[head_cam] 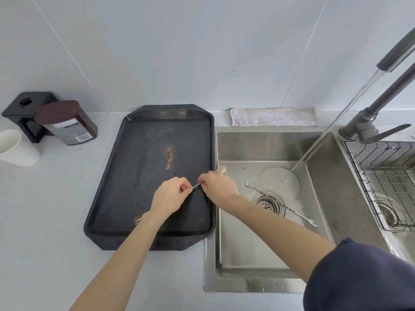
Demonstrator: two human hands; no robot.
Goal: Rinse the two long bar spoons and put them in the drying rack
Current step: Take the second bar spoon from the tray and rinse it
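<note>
From the head view, both hands pinched one bar spoon [197,184] over the black tray [125,171]: the left hand [171,194] gripped its twisted stem, the right hand [219,186] nearer the bowl, which poked out over the sink [265,254] edge. Its long axis ran left-right toward the running water [336,117], well off to the right. The second spoon [283,204] lay across the drain, nearer the right hand. The drying rack [386,176] stood farther right.

Sink [323,198] as reference: tray [134,176] just left of it, cloth [274,116] behind it, drying rack [386,180] to its right. One bar spoon [283,204] lies in the sink across the drain [267,204]. Both hands [170,196] [219,187] meet over the tray's near right part, beside the sink's left rim.
</note>
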